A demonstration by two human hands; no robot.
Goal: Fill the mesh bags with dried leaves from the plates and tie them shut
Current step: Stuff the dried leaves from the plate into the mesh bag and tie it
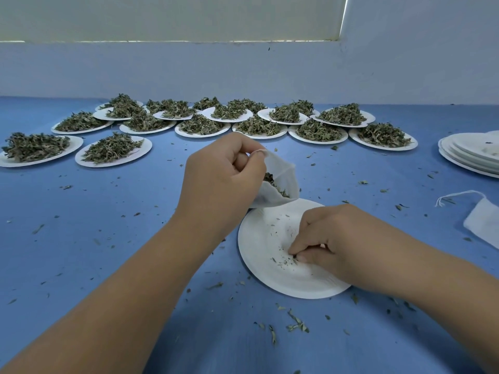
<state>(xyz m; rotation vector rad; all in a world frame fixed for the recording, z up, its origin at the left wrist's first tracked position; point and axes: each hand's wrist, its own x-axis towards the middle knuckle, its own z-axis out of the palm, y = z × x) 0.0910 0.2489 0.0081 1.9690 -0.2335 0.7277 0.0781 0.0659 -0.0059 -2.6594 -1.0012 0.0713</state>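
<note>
- Pale wall (243, 71) runs across the back, and the blue counter (108, 238) meets it just behind the far rows
- my left hand (224, 174) is lifted above the counter; thumb and curled fingers pinch the top hem of the mesh bag (289, 174)
- the bag hangs from that pinch with its long axis steeply tilted, hem up and away from me, closed end down; its mouth gapes towards my right and slightly towards me, with dried leaves (275, 184) showing inside
- its lower end sits over the far left rim of the near plate (270, 233); I cannot tell whether it touches
- my right hand (340, 238) lies on that plate, fingertips and thumb drawn together, pinching the leaf crumbs (293, 259) near the middle; the plate holds only specks besides
- full plates (143, 148) stand in crowded rows at the back, some rims overlapping, each heaped with leaves
- a stack of empty plates (464, 157) sits at the right edge of view; nearer me a spare bag (483, 222) lies flat, its string (459, 194) trailing left
- open counter lies to the left of my left arm and in the band between the near plate and the back rows; loose bits (297, 323) are scattered over it
</note>
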